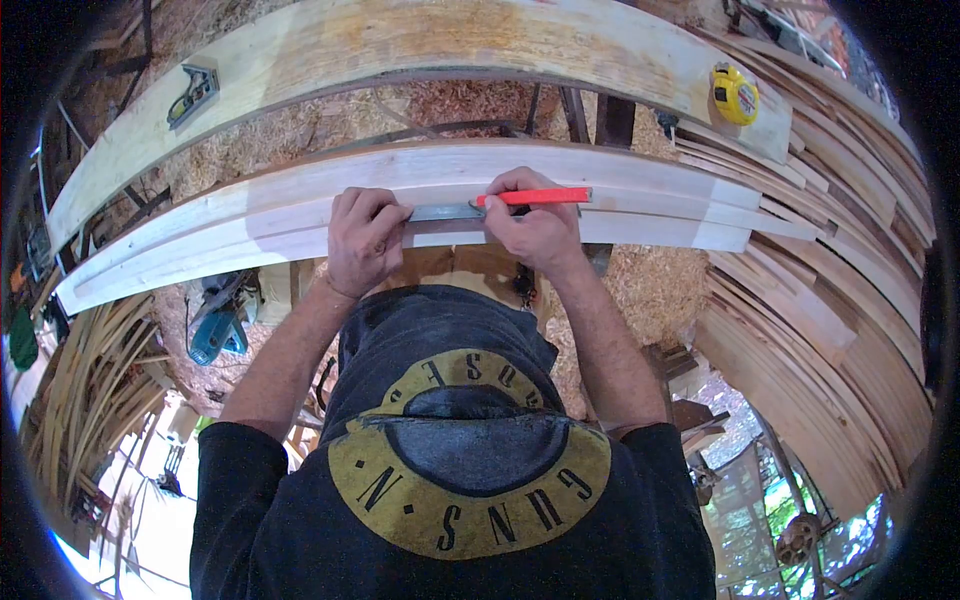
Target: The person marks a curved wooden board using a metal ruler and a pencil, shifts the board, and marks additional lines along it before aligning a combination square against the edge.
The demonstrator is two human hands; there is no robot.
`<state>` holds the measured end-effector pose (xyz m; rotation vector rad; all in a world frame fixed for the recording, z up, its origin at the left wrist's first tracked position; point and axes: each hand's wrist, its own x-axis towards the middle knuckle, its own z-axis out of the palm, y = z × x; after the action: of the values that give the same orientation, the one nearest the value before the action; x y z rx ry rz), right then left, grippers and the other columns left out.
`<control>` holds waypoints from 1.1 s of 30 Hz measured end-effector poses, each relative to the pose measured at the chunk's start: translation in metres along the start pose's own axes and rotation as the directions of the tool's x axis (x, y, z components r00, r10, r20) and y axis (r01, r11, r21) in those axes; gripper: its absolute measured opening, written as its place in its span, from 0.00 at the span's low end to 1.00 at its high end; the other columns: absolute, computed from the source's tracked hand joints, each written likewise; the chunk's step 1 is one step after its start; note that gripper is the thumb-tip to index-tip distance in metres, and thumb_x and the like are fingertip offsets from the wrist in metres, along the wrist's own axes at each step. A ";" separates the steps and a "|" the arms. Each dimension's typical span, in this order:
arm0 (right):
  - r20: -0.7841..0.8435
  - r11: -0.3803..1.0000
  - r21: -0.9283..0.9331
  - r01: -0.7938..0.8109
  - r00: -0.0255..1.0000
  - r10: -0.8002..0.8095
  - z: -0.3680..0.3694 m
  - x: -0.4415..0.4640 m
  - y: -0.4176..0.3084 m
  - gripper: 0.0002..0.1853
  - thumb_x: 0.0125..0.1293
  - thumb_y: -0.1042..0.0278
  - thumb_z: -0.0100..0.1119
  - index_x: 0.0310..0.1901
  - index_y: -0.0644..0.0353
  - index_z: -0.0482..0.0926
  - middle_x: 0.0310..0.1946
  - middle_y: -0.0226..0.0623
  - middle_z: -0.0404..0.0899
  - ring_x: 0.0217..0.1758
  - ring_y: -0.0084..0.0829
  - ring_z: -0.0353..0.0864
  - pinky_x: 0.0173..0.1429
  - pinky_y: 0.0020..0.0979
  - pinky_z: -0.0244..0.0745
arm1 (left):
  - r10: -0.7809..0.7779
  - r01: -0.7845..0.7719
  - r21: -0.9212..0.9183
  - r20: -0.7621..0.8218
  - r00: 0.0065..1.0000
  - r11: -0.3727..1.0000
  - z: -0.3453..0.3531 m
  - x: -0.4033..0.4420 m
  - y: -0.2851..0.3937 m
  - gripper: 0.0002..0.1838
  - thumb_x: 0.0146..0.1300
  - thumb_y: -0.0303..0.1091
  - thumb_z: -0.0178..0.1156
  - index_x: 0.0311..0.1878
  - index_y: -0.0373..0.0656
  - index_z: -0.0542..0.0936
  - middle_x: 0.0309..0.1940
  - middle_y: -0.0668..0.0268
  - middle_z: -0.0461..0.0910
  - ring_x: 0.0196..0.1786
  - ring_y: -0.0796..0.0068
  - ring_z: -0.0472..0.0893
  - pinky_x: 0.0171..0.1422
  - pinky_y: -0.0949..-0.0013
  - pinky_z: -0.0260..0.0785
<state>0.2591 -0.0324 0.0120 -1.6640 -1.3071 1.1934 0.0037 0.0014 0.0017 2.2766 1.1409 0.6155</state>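
Pale planed boards (pixel 290 215) lie side by side across the view in front of me. A flat grey metal strip, like a ruler (pixel 445 212), rests on them between my hands. My left hand (pixel 365 240) is closed at the ruler's left end, thumb and fingers pinching it. My right hand (pixel 535 225) is closed around a red carpenter's pencil (pixel 545 196), which lies nearly level with one end over the ruler. The right fingers are also at the ruler's right end; whether they grip it is hidden.
Beyond lies a long plank (pixel 450 40) with a yellow tape measure (pixel 735 95) and a metal square-like tool (pixel 193 95) on it. Stacked boards (pixel 830 300) fill the right side. At lower left are a teal power tool (pixel 215 335) and thin strips (pixel 95 390). Wood shavings (pixel 650 300) cover the floor.
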 end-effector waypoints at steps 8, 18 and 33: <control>0.004 1.000 0.026 -0.011 1.000 0.011 0.001 -0.001 -0.001 0.04 0.61 0.70 0.66 0.35 0.59 0.83 0.30 0.41 0.84 0.34 0.39 0.85 0.40 0.39 0.80 | 0.004 -0.004 0.000 -0.010 1.000 1.000 0.001 -0.001 0.000 0.14 0.47 0.22 0.67 0.40 0.46 0.83 0.38 0.66 0.79 0.41 0.60 0.77 0.46 0.58 0.68; 0.015 1.000 0.009 -0.008 1.000 0.008 0.000 0.000 -0.004 0.03 0.60 0.71 0.67 0.34 0.59 0.83 0.30 0.40 0.84 0.36 0.38 0.85 0.41 0.38 0.80 | 0.009 -0.009 -0.005 -0.018 1.000 1.000 0.002 -0.001 -0.001 0.16 0.45 0.22 0.67 0.40 0.46 0.84 0.38 0.66 0.79 0.41 0.59 0.77 0.46 0.58 0.68; -0.012 1.000 0.018 0.025 1.000 -0.025 0.003 -0.001 -0.001 0.03 0.59 0.71 0.67 0.33 0.59 0.84 0.31 0.40 0.85 0.37 0.41 0.85 0.43 0.39 0.80 | 0.004 -0.005 -0.012 -0.006 1.000 1.000 0.002 -0.001 -0.002 0.15 0.46 0.22 0.67 0.40 0.46 0.83 0.38 0.66 0.79 0.41 0.59 0.77 0.46 0.57 0.67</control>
<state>0.2559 -0.0329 0.0123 -1.6349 -1.3029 1.1761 0.0028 0.0008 -0.0009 2.2691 1.1321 0.6296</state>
